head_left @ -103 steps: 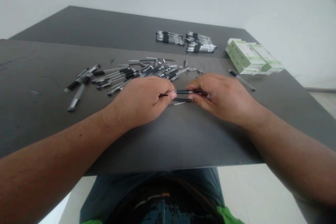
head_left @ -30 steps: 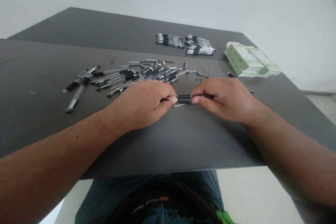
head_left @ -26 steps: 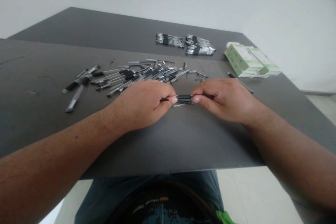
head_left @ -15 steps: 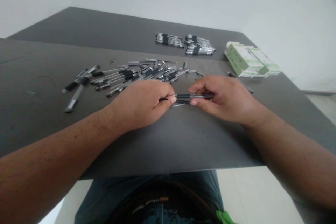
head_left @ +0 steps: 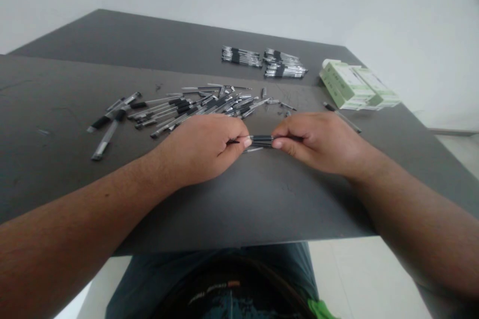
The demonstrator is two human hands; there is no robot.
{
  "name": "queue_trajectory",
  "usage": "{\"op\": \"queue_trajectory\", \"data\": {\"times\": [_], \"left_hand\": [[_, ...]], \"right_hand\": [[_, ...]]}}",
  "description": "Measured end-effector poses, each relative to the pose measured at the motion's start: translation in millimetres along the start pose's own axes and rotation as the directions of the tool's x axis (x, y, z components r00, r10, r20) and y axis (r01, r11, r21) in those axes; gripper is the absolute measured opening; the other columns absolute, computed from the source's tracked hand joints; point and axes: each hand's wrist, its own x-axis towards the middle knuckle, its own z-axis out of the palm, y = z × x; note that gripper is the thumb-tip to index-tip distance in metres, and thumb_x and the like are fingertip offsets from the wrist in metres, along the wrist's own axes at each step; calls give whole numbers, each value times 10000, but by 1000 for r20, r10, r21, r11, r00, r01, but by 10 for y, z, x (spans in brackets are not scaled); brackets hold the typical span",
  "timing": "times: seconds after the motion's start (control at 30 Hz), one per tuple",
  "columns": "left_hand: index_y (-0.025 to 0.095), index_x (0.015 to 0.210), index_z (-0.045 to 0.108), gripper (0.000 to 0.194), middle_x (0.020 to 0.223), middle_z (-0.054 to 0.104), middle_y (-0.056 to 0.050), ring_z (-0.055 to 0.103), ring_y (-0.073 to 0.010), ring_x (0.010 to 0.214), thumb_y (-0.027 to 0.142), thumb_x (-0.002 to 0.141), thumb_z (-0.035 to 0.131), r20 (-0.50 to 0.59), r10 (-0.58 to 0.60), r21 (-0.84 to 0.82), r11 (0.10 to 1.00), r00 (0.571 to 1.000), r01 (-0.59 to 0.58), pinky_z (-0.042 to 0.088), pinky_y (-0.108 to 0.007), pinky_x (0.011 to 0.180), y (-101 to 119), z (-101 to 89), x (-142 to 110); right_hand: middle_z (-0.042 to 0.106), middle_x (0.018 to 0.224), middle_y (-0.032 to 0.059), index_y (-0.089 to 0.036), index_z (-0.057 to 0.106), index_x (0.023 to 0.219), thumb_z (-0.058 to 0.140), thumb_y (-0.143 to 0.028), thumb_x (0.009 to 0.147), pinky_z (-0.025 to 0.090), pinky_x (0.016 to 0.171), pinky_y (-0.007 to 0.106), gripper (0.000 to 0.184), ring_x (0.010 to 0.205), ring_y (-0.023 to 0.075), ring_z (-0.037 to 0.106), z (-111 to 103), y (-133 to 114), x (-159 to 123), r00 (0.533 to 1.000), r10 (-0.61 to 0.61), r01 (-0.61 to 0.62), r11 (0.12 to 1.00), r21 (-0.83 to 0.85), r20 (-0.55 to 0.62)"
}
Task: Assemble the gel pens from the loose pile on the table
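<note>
A pen [head_left: 262, 138] with a black grip lies level between my two hands, over the front half of the table. My left hand [head_left: 211, 147] pinches its tip end between thumb and forefinger. My right hand [head_left: 312, 140] is closed round the barrel just right of the black grip, so most of that end is hidden. Beneath the pen, another thin dark piece and a pale sliver show on the tabletop. A loose heap of pens and pen parts [head_left: 183, 107] spreads behind my left hand.
Bundles of clear pens [head_left: 241, 56] lie farther back on the grey table [head_left: 239, 209], with more bundles [head_left: 285, 70] beside them. Green-and-white boxes [head_left: 348, 84] stand at the right. A single pen [head_left: 342, 117] lies before them; small caps are scattered behind my right hand.
My right hand's fingers have closed in on the barrel, up against the black grip. The left hand keeps its pinch in the same place.
</note>
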Motion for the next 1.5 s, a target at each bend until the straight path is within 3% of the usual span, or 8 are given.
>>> {"op": "queue_trajectory", "data": {"times": [0.07,0.27,0.47,0.73,0.93,1.1,1.33,1.5], "left_hand": [[218,989,794,361,856,761,-49,683,-228,827,371,1050,473,1,-5,1,1000,1000,5,406,-343,728,1,-4,2],[216,970,790,354,791,724,-44,665,-225,792,365,1040,477,10,-32,11,999,999,32,438,-347,768,9,-24,9],[224,981,786,363,818,746,-51,678,-232,800,389,1042,469,14,-11,7,1000,1000,11,451,-352,758,5,-12,-1],[216,1014,808,375,836,764,-62,718,-245,861,399,1050,482,-1,-28,23,999,1000,28,493,-349,792,6,-16,10],[203,1030,807,385,875,782,-68,718,-239,869,394,1062,474,-7,3,7,1000,1000,-3,490,-343,777,-18,1,-1],[198,1028,808,380,840,762,-62,706,-236,844,401,1056,487,-33,3,-12,1000,999,-3,471,-340,751,-35,22,-11],[198,1025,802,350,829,758,-55,696,-224,808,369,1057,499,-26,17,-23,1000,1000,-18,479,-336,753,-25,16,-27],[197,1002,794,355,817,753,-53,697,-223,806,379,1060,494,-43,24,-34,999,999,-26,487,-333,752,-33,23,-27]], "right_hand": [[829,908,41,-212,792,1059,586,-341,1133,530,737,311,253,837,205,772,0,0,2,1000,-9,10,1000,-2,14],[816,910,29,-210,766,1055,705,-334,1053,517,695,296,138,758,180,731,1,-3,-5,997,41,-39,999,28,-72],[834,936,60,-220,796,1073,567,-382,1136,540,766,331,288,872,224,769,-4,1,5,1000,12,-12,1000,13,20],[812,924,29,-230,770,1057,719,-315,1018,524,715,315,107,773,195,728,10,-12,-6,995,62,-58,997,54,-73],[820,921,58,-205,789,1041,619,-342,1100,519,750,323,226,830,215,743,44,6,-13,999,9,-6,998,59,-52],[824,953,41,-211,767,1083,720,-339,1022,537,754,315,149,814,201,742,71,-4,-22,993,74,-63,991,122,-91],[803,887,54,-205,785,1035,600,-352,1107,490,743,318,247,816,204,722,60,16,-11,999,34,-34,997,68,1],[814,940,42,-213,757,1083,714,-347,1018,534,752,314,155,812,199,741,87,4,-18,993,108,-99,980,174,-47]]}}
